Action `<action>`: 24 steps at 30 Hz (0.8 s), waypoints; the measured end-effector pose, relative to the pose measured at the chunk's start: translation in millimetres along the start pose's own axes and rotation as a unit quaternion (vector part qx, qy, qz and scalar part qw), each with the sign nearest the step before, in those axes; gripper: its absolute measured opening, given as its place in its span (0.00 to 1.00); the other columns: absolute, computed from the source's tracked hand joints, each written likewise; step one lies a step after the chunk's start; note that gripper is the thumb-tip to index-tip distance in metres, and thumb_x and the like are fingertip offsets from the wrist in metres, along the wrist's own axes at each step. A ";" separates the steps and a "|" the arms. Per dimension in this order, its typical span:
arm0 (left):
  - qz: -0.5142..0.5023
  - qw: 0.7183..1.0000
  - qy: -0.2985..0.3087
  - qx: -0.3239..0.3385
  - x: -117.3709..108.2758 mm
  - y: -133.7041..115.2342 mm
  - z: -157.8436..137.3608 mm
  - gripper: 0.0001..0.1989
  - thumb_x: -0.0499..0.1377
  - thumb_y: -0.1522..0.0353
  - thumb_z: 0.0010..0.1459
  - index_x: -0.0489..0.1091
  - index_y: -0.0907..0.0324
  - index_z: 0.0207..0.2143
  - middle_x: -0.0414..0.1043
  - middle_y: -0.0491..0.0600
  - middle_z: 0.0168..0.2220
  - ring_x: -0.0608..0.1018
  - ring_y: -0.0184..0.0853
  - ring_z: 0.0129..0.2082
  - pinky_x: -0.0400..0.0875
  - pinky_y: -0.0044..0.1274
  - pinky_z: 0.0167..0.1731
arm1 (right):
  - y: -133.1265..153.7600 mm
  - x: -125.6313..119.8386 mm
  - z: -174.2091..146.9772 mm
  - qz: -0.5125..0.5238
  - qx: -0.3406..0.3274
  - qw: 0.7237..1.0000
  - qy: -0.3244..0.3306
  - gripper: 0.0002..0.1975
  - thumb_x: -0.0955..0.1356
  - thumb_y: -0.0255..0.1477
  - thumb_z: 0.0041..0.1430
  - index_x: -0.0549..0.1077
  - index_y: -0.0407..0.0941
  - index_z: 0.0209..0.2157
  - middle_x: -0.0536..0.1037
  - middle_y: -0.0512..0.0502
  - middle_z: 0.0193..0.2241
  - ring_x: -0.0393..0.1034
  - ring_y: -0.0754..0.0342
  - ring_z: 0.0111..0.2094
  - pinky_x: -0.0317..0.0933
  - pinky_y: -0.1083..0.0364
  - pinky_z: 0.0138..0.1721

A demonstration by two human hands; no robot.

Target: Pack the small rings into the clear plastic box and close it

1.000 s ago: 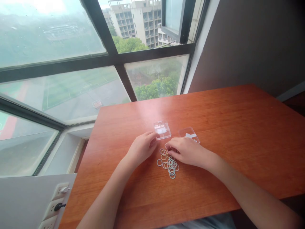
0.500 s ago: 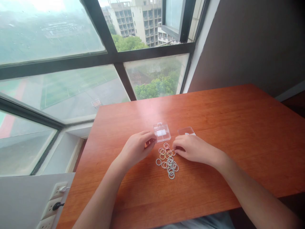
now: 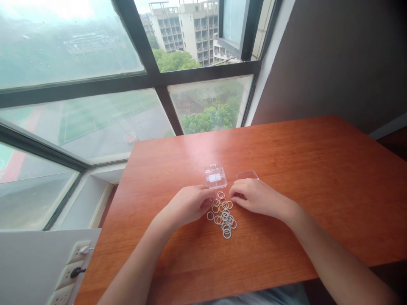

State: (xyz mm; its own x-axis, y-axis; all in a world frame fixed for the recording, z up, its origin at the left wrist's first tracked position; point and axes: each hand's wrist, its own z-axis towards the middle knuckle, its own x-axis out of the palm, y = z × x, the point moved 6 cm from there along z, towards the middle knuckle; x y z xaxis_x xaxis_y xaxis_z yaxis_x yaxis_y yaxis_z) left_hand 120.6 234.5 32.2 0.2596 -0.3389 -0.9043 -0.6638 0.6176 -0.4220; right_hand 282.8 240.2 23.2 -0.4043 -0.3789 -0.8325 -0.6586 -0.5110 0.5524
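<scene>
A loose pile of thin pastel hair ties (image 3: pixel 225 214), running from pinkish through yellow to pale blue, lies on the wooden table. My left hand (image 3: pixel 193 205) reaches in from the left; its thumb and forefinger close at a hair tie on the pile's upper left edge. To the right of the pile, my right hand (image 3: pixel 254 195) rests low with curled fingers, their tips drawn together; whatever they hold, if anything, is hidden. Just beyond the pile sits a small clear plastic box (image 3: pixel 216 177) with a white label. Another clear plastic piece (image 3: pixel 249 174) is partly covered by my right hand.
The brown wooden table (image 3: pixel 302 156) meets a dark-framed window (image 3: pixel 203 70) at the back and a grey wall (image 3: pixel 333 63) on the right. Wall sockets (image 3: pixel 71 273) with plugs are at the lower left, beyond the table's edge.
My left hand has moved from beside the clear box down and right onto the upper left of the hair ties. My right hand stays nearly in place, its fingertips slightly farther from the hair ties.
</scene>
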 end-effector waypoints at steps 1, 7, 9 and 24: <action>0.002 1.000 0.000 -0.001 0.1 -0.1 -0.2 0.05 0.55 0.73 0.59 0.70 0.57 0.32 0.73 0.44 0.29 0.70 0.28 0.25 0.57 0.20 0.25 | -0.5 0.2 -0.1 0.001 -0.001 1.000 -0.001 0.09 0.64 0.23 0.60 0.76 0.45 0.31 0.79 0.48 0.33 0.71 0.54 0.36 0.59 0.56 0.38; 0.006 1.000 0.010 -0.003 4.1 -0.4 -1.5 0.06 0.54 0.73 0.59 0.70 0.57 0.31 0.74 0.44 0.29 0.73 0.30 0.26 0.57 0.21 0.24 | -2.3 0.3 0.3 0.007 -0.001 1.000 -0.006 0.09 0.65 0.22 0.59 0.76 0.45 0.31 0.79 0.48 0.32 0.71 0.54 0.36 0.59 0.56 0.38; 0.012 1.000 0.006 -0.002 5.6 -0.6 -1.4 0.06 0.54 0.73 0.59 0.70 0.56 0.31 0.74 0.44 0.29 0.73 0.30 0.26 0.57 0.21 0.24 | -2.0 0.8 0.7 0.010 -0.003 1.000 -0.004 0.09 0.65 0.22 0.59 0.76 0.45 0.31 0.79 0.48 0.33 0.71 0.54 0.36 0.60 0.56 0.38; 0.014 1.000 0.024 0.004 13.2 -2.2 -1.5 0.06 0.54 0.72 0.60 0.70 0.57 0.31 0.74 0.45 0.31 0.75 0.32 0.29 0.61 0.21 0.27 | 0.7 1.3 2.4 0.012 -0.003 1.000 -0.003 0.09 0.65 0.23 0.60 0.77 0.45 0.32 0.80 0.48 0.33 0.72 0.54 0.36 0.60 0.56 0.38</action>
State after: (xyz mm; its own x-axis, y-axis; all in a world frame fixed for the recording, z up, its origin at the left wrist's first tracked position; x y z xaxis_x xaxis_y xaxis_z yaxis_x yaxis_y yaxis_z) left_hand 124.4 227.6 21.3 0.2067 -0.3555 -0.9115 -0.6646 0.6327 -0.3975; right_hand 280.3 241.1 22.5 -0.4234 -0.3870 -0.8191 -0.6448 -0.5064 0.5725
